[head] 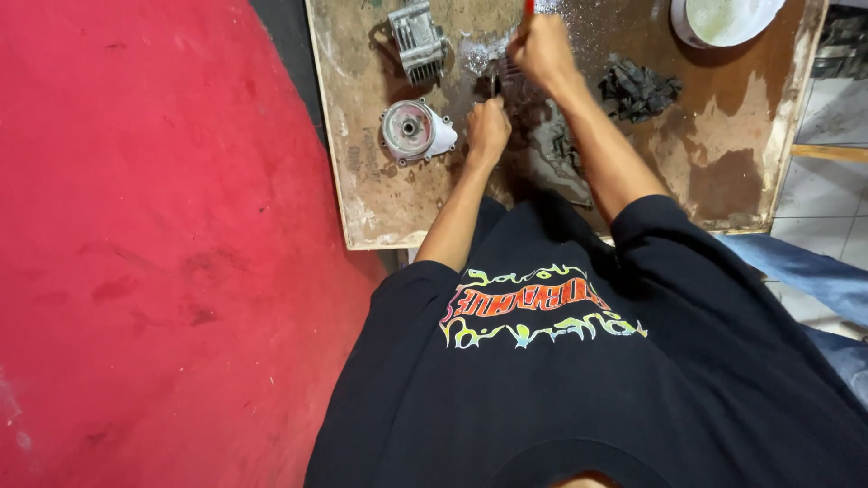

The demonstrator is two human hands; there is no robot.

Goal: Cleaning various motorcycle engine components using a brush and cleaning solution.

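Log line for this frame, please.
left hand: steadies small dark part | right hand: grips red-handled tool | round metal cover beside, on board

Left hand (488, 126) fisted on small dark part (503, 83), right hand (541, 47) gripping red-handled tool (529, 7), round engine cover (414, 130) nearby, stained wood board (723, 136)

Worn wooden board (723, 154) – rough, stained (greasy patches); round cover (411, 131) and finned part (418, 38) – dull grey metal.

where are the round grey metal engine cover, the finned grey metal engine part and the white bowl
round grey metal engine cover (411, 129), head view, on its central hub
finned grey metal engine part (418, 38), head view, on its fins
white bowl (723, 20), head view, on its inner wall
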